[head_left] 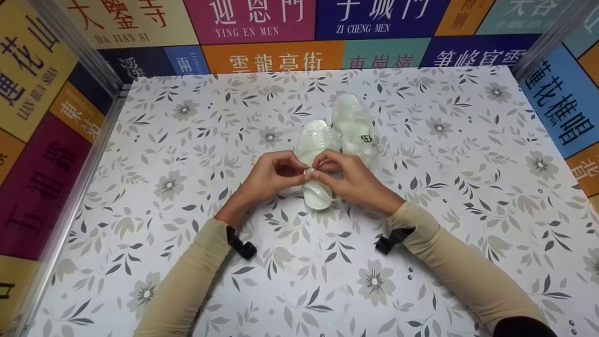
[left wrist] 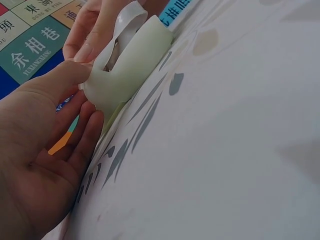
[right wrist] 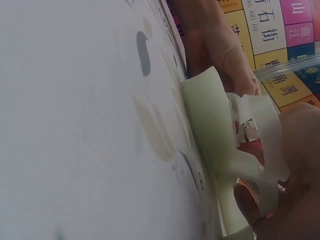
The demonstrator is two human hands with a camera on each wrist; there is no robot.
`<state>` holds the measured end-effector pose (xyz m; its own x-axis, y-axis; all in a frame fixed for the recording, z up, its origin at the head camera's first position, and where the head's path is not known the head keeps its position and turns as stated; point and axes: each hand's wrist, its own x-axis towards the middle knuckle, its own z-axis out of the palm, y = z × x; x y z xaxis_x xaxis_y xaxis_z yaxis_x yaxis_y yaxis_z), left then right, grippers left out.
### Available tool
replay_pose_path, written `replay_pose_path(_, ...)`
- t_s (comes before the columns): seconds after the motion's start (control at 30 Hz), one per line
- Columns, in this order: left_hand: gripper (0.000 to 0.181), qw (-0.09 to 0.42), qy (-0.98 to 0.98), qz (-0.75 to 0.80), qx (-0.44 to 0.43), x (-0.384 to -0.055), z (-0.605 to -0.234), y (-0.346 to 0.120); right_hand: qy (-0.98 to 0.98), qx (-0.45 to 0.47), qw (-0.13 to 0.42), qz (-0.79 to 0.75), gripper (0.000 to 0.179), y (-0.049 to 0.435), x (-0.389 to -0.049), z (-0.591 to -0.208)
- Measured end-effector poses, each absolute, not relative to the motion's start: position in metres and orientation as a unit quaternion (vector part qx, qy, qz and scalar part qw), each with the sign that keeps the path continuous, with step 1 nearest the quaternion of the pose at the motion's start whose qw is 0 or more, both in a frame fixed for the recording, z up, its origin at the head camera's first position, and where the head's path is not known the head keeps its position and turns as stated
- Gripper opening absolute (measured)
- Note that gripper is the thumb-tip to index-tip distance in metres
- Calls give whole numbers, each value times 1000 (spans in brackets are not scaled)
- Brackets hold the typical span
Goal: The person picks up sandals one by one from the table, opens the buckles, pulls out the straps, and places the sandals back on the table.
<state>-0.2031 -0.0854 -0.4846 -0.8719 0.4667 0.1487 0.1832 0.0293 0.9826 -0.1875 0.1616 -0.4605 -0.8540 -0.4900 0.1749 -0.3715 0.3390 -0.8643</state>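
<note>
Two pale green, glossy sandals lie side by side on the table. The left one [head_left: 312, 140] is between my hands, with its heel toward me. My left hand [head_left: 273, 174] and right hand [head_left: 348, 177] meet over it, each with thumb and forefinger pinching its strap. In the right wrist view the whitish strap [right wrist: 271, 132] loops up from the sandal [right wrist: 207, 112], and a small metal buckle [right wrist: 250, 132] shows beside it. The left wrist view shows the heel end [left wrist: 132, 72] close to my left fingertips. The pinched strap end itself is mostly hidden by fingers.
The other sandal [head_left: 352, 119], with a small dark emblem, lies just beyond my right hand. A floral-patterned cover [head_left: 196, 262] spreads over the table. Colourful panels with printed characters [head_left: 262, 28] stand behind and at both sides.
</note>
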Motion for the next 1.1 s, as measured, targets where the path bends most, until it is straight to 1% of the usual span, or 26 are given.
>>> replay_pose_path(0.2,16,111,706,660,233,-205,-484,-85,817,-277,59,-503,19,164,-189,-460)
replay_pose_path(0.47,20,117,711,656,226,-205,-484,-86,817,-261,85,-508,16,167,-188,-458)
replay_pose_path(0.6,20,120,716,649,226,-205,-484,-87,817,-255,89,-509,15,167,-188,-457)
replay_pose_path(0.87,27,136,720,642,228,-207,-484,-90,817,-262,73,-508,20,164,-188,-457)
replay_pose_path(1.1,29,160,685,667,245,-207,-485,-92,843,-238,67,-478,24,165,-187,-456)
